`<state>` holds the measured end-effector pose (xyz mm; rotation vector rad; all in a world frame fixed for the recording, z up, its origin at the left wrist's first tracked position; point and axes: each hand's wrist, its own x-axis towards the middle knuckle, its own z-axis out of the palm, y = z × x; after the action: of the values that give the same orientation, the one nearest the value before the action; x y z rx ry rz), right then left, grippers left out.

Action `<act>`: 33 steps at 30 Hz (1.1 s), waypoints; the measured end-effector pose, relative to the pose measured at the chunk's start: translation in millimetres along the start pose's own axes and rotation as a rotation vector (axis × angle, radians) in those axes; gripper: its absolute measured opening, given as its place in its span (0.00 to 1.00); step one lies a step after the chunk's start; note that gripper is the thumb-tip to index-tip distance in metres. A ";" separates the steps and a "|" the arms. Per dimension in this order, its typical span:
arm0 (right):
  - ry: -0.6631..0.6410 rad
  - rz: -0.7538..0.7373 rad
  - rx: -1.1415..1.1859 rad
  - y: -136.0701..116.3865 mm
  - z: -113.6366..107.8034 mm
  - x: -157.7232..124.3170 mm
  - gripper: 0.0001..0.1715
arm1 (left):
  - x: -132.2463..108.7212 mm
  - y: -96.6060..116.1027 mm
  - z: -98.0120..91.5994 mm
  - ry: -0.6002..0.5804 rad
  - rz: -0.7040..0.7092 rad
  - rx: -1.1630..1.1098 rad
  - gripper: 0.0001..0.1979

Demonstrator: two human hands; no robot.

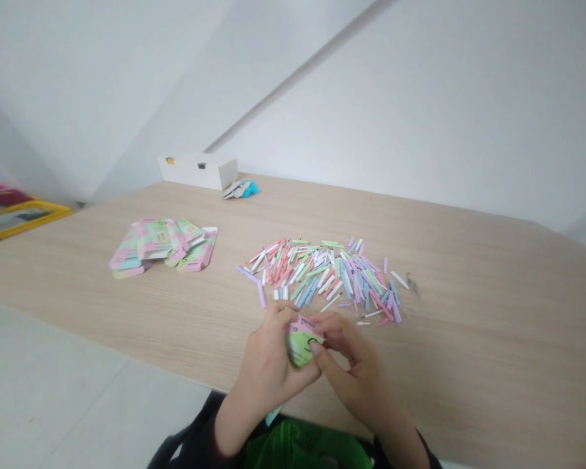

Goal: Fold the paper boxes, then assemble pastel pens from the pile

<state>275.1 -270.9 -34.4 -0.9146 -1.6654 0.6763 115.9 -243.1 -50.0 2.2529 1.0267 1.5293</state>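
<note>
Right now I've got a pink-and-green card packet (301, 342) held up between the left hand (266, 361) and right hand (351, 368), both closed on it, over the near edge of the tabletop (473, 352), just short of a scattered pile of pastel paper sticks (322, 280)

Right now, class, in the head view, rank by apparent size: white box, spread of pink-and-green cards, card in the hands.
1. The spread of pink-and-green cards
2. The white box
3. The held card, smallest though nearest the camera
</note>
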 end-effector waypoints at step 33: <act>-0.533 -0.058 -1.228 194.6 22.4 342.8 0.23 | -16.7 -167.8 -117.3 -0.188 -0.616 0.111 0.14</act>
<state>252.1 122.9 -16.4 -1.5844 -2.6158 -0.2909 -61.4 -154.1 -103.0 1.8359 1.5790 1.0017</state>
